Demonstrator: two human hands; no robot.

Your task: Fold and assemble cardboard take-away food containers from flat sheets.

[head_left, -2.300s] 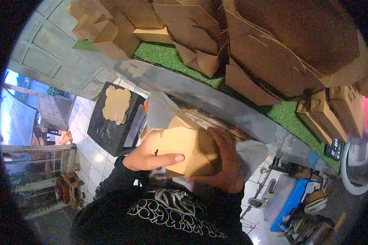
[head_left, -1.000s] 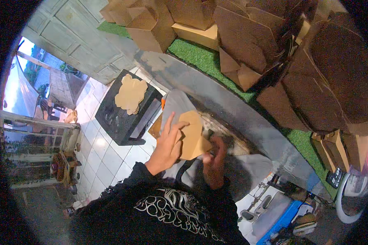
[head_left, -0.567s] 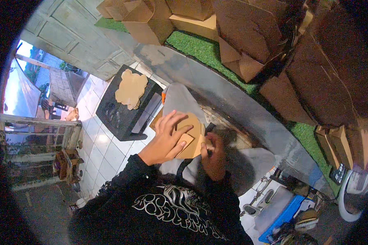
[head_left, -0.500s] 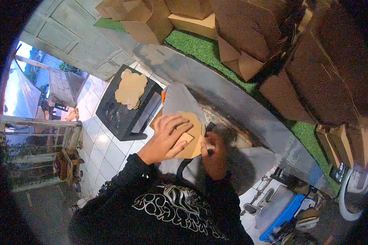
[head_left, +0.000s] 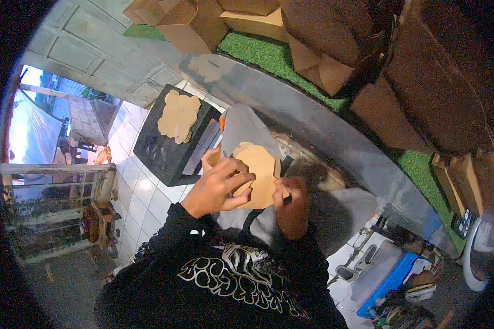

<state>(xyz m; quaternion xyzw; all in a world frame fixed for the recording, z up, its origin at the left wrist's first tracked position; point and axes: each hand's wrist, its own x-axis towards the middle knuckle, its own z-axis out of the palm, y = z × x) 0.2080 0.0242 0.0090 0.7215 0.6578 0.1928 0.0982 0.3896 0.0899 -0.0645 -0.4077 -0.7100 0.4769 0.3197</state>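
A flat tan cardboard piece (head_left: pixel 262 164) with a scalloped far edge lies over my lap on grey cloth. My left hand (head_left: pixel 220 183) is bent over its left side, fingers curled, thumb and forefinger closing on the cardboard near its middle. At the right edge, my right hand (head_left: pixel 292 203) is closed in a pinch around something small with a dark end; its kind is not clear. A black strip (head_left: pixel 287 161) shows beside the cardboard's far right edge, and a black band emerges below it.
Ahead to the left, a black stool (head_left: pixel 162 143) carries a stack of scalloped cardboard cutouts (head_left: pixel 178 116). Folded brown cardboard (head_left: pixel 392 118) stands on a raised ledge with green turf (head_left: pixel 258 55). A blue-edged container (head_left: pixel 387 285) sits at the lower right.
My left hand has gone from lying spread on the cardboard to curled fingers. My right hand has shifted slightly right, and the cardboard's face shows more.
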